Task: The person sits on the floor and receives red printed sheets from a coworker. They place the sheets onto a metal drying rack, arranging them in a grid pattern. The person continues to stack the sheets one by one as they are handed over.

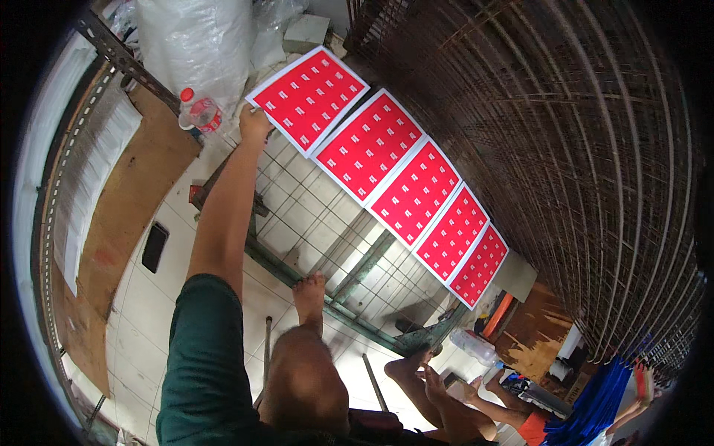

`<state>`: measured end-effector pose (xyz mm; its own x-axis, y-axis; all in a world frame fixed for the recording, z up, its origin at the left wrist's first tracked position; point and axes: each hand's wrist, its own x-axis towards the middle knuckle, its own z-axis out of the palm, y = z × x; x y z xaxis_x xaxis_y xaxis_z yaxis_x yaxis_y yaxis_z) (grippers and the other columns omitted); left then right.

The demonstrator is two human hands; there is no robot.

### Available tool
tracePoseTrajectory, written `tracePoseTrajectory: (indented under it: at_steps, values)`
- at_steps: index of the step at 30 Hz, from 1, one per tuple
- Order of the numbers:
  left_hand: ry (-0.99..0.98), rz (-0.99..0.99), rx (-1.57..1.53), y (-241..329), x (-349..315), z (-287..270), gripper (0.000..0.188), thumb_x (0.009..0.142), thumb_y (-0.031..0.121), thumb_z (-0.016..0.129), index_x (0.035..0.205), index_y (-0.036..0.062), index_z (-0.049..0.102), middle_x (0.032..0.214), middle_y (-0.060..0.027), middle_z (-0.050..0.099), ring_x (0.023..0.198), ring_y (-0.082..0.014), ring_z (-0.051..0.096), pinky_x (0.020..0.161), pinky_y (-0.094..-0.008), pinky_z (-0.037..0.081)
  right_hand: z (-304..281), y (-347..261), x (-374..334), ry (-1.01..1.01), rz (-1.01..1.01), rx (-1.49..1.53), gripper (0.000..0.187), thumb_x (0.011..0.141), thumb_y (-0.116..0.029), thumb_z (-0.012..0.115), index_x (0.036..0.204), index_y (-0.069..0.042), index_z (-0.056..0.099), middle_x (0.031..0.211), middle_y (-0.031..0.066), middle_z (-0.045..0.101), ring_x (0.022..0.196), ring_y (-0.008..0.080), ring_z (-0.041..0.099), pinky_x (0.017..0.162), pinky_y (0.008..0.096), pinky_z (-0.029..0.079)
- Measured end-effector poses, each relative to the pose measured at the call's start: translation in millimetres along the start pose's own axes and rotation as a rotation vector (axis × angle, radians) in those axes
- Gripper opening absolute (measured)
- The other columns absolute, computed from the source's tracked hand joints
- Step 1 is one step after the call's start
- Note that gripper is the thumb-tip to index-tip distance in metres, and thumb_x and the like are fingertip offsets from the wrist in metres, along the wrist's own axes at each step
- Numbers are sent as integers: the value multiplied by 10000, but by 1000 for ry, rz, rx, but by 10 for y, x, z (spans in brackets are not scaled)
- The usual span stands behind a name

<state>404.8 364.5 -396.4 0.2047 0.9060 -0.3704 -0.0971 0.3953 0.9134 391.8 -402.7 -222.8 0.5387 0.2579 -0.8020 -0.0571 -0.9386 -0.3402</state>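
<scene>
At the far left end of a row of printed sheets, my left hand (255,125) grips the near-left corner of a red sheet with a white border and small white marks (309,98). Further right lie more sheets of the same print: a second sheet (370,146), a third sheet (416,192) and others beyond, side by side with edges close or overlapping. They rest on a wire mesh rack shelf (297,195). Low in the view, what looks like my right hand (433,380) is near my bent leg, away from the sheets; its fingers are too small to read.
Many raised wire shelves (535,111) rise on the right. A green metal frame bar (275,266) edges the mesh near my foot. On the left are a phone (155,247), a red-capped bottle (201,111) and a brown board (141,178). Another person's legs (513,401) show lower right.
</scene>
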Motion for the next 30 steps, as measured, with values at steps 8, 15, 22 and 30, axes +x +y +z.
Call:
tracePoseTrajectory:
  at_steps: [8,15,22,30]
  values:
    - [107,119,376,-648,739,-231,309,854,64,530,1144,-44,519,837,-151,627,681,-199,642,582,-284,546,19,-40,135,-98,104,17,623,936,-519,272,1278,-21,426,1016,174,624,994,259,589,874,381,436]
    - [157,38,236,-705,583,-43,321,791,95,584,1093,-14,596,752,-130,661,611,-163,648,542,-276,522,120,-85,169,-137,148,34,613,936,-513,287,1285,-27,420,1028,170,618,995,255,587,872,380,436]
    - [141,-3,350,-811,597,-84,360,808,57,557,1149,-56,532,875,-166,637,689,-207,657,573,-296,569,127,-132,229,-156,146,33,604,935,-507,301,1292,-33,413,1040,167,612,996,250,586,871,380,436]
    - [104,-46,143,-655,381,32,328,868,56,510,1171,-70,493,805,-154,594,635,-196,622,532,-309,539,160,-173,239,-161,160,43,595,934,-501,317,1301,-40,406,1054,162,605,997,244,584,869,379,437]
